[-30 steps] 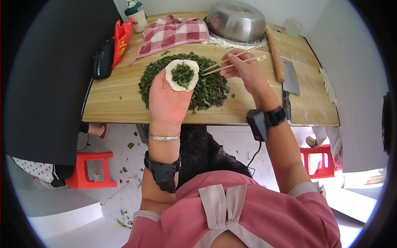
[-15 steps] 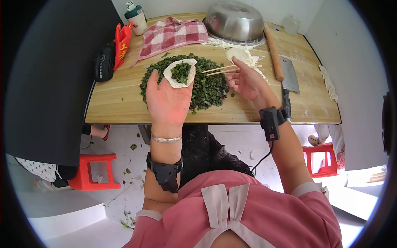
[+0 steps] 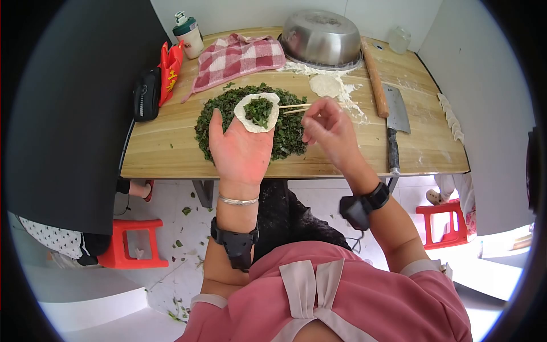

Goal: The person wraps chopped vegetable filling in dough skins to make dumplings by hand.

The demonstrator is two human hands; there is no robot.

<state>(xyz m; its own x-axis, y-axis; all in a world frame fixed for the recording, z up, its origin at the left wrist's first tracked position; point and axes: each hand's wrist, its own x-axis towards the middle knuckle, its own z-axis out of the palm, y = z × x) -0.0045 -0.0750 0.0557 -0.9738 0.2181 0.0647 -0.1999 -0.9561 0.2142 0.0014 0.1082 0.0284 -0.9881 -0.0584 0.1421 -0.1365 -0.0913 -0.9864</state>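
Note:
Palm up, my left hand (image 3: 241, 151) supports a round dough wrapper (image 3: 242, 119) on its fingers, with chopped greens (image 3: 258, 112) in the wrapper's middle. My right hand (image 3: 330, 130) is to the right of it with curled fingers. A pair of thin chopsticks (image 3: 292, 108) passes at that hand, tips toward the wrapper; the exact grip is partly hidden. Under and around my left hand spreads a pile of chopped greens (image 3: 221, 108) on the wooden table (image 3: 171, 149). Another flat wrapper (image 3: 325, 86) lies on flour behind my right hand.
An upturned metal basin (image 3: 322, 43), a rolling pin (image 3: 374, 80) and a cleaver (image 3: 396, 108) are on the right half. A checked cloth (image 3: 233, 60), a bottle (image 3: 189, 37), a red packet (image 3: 170, 71) and a black case (image 3: 147, 94) stand back left. Red stools (image 3: 137, 259) flank the table.
My right hand has turned over and moved down and left, its fingers more curled. My left hand with the filled wrapper has shifted slightly right and down.

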